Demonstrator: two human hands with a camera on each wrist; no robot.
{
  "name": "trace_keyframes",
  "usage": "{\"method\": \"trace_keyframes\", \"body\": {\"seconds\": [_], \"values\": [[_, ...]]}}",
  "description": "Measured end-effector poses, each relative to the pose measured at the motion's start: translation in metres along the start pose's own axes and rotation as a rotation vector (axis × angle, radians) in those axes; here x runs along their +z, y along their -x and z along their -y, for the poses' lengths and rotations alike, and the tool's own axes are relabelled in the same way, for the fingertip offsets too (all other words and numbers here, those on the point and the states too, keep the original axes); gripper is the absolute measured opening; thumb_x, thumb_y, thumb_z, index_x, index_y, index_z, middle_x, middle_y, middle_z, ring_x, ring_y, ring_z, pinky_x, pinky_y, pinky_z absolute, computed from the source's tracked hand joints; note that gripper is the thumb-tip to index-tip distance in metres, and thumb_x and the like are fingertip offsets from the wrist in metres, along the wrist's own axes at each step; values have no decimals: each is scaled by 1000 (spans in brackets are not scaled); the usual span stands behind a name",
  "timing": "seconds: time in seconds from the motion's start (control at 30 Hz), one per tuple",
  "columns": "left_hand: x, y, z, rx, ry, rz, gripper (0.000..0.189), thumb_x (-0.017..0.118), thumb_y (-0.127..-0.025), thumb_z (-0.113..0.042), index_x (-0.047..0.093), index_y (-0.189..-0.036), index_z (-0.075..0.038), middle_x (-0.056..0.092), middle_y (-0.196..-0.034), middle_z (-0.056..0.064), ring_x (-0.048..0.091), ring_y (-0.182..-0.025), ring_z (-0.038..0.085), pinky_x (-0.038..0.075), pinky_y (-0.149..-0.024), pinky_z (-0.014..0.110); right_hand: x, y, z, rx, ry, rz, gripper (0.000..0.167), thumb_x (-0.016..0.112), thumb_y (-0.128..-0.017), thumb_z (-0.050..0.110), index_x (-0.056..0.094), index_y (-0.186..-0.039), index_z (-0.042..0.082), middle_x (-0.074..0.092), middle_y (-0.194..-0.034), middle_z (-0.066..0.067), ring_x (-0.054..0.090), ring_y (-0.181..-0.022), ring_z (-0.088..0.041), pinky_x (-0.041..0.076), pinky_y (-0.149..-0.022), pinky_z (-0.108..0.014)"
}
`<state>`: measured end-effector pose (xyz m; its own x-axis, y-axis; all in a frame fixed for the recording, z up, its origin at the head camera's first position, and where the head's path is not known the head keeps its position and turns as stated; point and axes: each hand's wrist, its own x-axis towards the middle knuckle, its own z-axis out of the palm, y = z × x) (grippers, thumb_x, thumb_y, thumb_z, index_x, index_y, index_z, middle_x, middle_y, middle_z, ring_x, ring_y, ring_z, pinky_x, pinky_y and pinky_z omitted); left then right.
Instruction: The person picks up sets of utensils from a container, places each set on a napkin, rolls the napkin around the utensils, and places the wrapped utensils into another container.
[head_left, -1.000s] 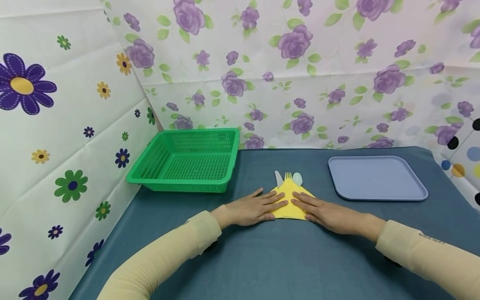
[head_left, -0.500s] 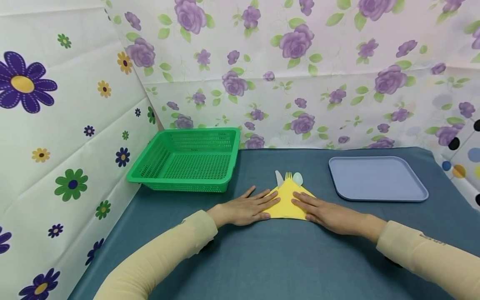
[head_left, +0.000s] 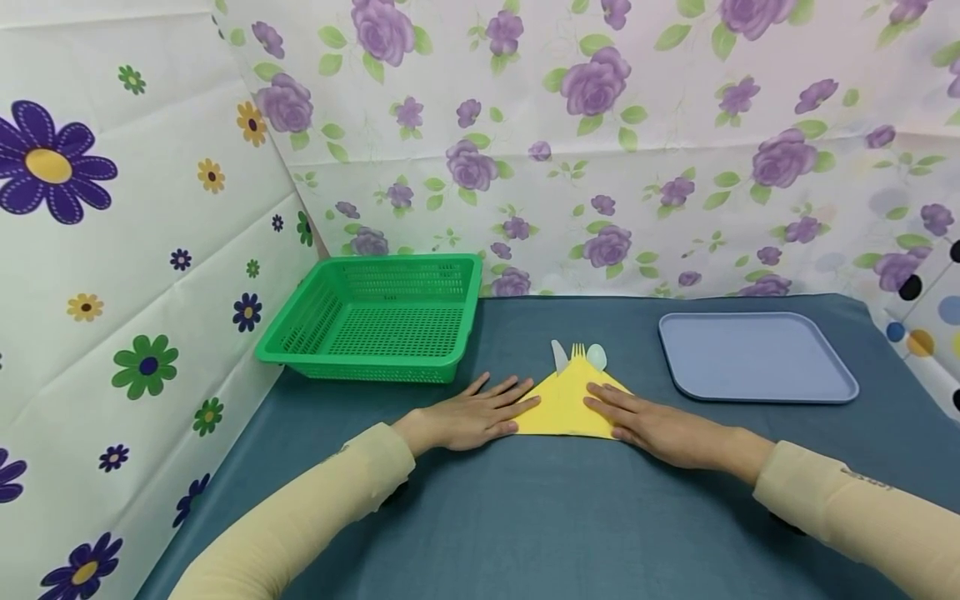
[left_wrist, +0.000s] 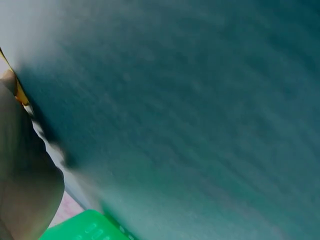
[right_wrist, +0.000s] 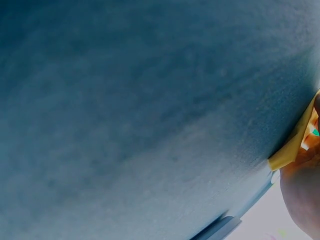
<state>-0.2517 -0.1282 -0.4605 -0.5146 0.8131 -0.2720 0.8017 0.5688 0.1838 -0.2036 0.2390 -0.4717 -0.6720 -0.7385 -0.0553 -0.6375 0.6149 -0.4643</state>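
Note:
A folded yellow napkin (head_left: pixel 564 408) lies at the middle of the table, its peak pointing away from me. Out of its top stick a pale knife (head_left: pixel 559 356), a yellow fork (head_left: pixel 577 351) and a pale green spoon (head_left: pixel 597 357); their lower parts are hidden in the folds. My left hand (head_left: pixel 468 417) lies flat with fingers spread, its fingertips touching the napkin's left corner. On the right side, my right hand (head_left: pixel 660 425) rests with straight fingers over the napkin. In the right wrist view a napkin corner (right_wrist: pixel 287 155) shows beside the hand.
A green plastic basket (head_left: pixel 390 371) stands at the back left of the blue-covered table (head_left: pixel 525 525). To the right lies a pale blue tray (head_left: pixel 757 358). Flower-printed cloths (head_left: pixel 480 225) hang behind and along the left side.
My left hand has slid left across the napkin toward its left corner, uncovering more of it. The right hand and the cutlery have stayed in place.

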Motion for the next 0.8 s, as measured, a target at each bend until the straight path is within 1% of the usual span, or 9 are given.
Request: {"method": "trace_keyframes", "body": {"seconds": [0.13,0.27,0.5,0.67,0.8], "values": [[-1,5,4,-5,-6,15,58,19,-114,-51,3,-168,-38,-9,-175,-4,-8,-160,19,-6,-127,56,0,0,0,-2,-2,0,60,44,-114,32,20,-169,24,10,-175,0,14,-160,-26,32,-119,-59],[0,9,8,0,-4,12,57,22,-115,-48,6,-168,-38,-8,-175,-2,-7,-160,21,-4,-127,58,0,1,0,-2,0,-3,60,44,-114,32,20,-169,24,10,-175,0,14,-160,-27,32,-119,-59],[-3,16,10,-3,1,21,56,25,-115,-46,7,-168,-39,-7,-175,0,-6,-161,22,-2,-127,58,0,1,1,-4,-9,-2,60,45,-114,32,20,-169,24,11,-175,0,14,-160,-26,32,-119,-59],[-3,18,10,-14,33,25,57,25,-115,-45,8,-168,-37,-6,-176,-1,-5,-161,21,-2,-127,57,-1,0,2,-1,-13,3,60,45,-114,31,20,-169,24,10,-175,0,13,-160,-26,32,-119,-59],[-5,18,8,-33,84,0,57,26,-115,-46,10,-169,-35,-2,-176,-4,-3,-160,17,0,-129,53,-2,1,3,4,-18,5,60,45,-114,31,20,-169,24,10,-175,0,13,-160,-27,32,-119,-59]]}}
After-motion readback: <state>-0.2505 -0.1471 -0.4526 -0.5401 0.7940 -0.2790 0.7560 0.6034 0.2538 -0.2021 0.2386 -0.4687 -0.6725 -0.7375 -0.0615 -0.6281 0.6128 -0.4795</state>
